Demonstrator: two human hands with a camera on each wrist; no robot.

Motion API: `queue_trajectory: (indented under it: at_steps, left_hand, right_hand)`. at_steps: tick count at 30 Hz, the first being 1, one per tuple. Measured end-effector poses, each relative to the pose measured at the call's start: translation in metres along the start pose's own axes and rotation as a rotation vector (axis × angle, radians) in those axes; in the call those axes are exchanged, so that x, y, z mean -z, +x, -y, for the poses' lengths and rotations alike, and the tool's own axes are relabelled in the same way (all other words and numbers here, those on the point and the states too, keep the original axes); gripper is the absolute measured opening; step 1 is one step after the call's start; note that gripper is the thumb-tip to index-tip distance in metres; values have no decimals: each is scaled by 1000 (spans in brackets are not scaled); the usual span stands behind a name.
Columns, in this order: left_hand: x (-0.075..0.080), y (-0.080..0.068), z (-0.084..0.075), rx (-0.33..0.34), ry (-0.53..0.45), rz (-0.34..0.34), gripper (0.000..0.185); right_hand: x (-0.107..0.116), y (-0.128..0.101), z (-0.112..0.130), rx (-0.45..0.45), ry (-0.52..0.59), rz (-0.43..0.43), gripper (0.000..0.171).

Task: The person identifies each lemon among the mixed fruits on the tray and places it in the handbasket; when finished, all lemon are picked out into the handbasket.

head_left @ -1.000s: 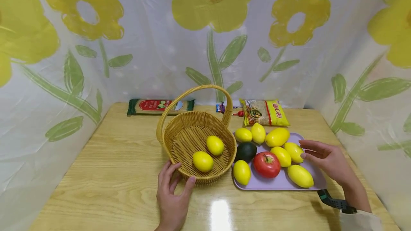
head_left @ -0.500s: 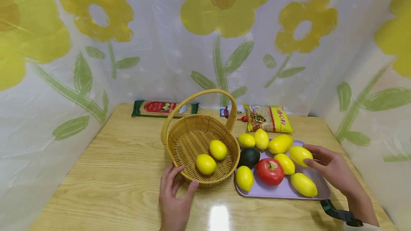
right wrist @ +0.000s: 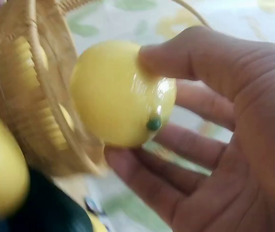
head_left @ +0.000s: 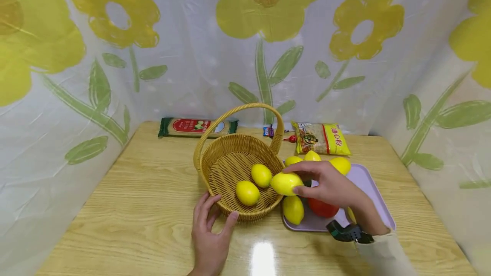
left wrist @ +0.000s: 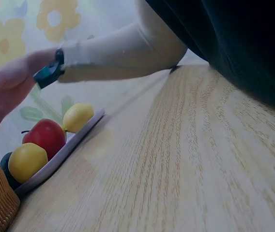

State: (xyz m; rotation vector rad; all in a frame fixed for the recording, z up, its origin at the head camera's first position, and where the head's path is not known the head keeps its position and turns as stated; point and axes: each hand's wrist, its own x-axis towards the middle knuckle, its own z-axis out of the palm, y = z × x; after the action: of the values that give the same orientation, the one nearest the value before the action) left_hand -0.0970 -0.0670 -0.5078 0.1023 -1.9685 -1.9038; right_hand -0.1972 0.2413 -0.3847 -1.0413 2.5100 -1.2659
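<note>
In the head view, my right hand (head_left: 327, 182) pinches a yellow lemon (head_left: 286, 183) between thumb and fingers, just above the right rim of a wicker basket (head_left: 226, 167). The right wrist view shows the thumb on one side of this lemon and fingertips on the other. Inside the basket lie two more lemons, one lemon (head_left: 247, 193) nearer and one lemon (head_left: 261, 176) farther back. My left hand (head_left: 211, 235) holds the basket's near-left rim, its thumb and forefinger on the edge; its other fingers are partly hidden.
To the right, a lilac tray (head_left: 370, 188) bears several lemons, a red round fruit (head_left: 323, 208) and a dark green fruit (left wrist: 7, 169), partly covered by my right hand. Behind stand a green-ended food packet (head_left: 197, 127), small sweets (head_left: 268, 131) and a yellow bag (head_left: 322, 139).
My right hand has taken a lemon from the tray's right side, lifted it and carried it left to the basket. The left hand has stayed at the rim. The view has shifted slightly.
</note>
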Motion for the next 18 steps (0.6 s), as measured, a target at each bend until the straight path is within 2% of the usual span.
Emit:
queue_trajectory:
  at_steps: [4,9,13,16,18]
  left_hand:
    - [1,0,0,6,-1,6,58]
    - [1,0,1,-1,1,19,58]
    - [2,1,3,-11,9,28,58]
    - [2,1,3,-14,10,31,57]
    - [2,1,2,-14,13,31,57]
  right_hand:
    - [-23,28,6,-3,-132,88,39]
    - [-45,52,15,17,-207,173,41]
    - [-62,61,17,61,-120,215,39]
    - [-67,59,15,76,-1,210,40]
    - [-64,52,13,57,85,185,41]
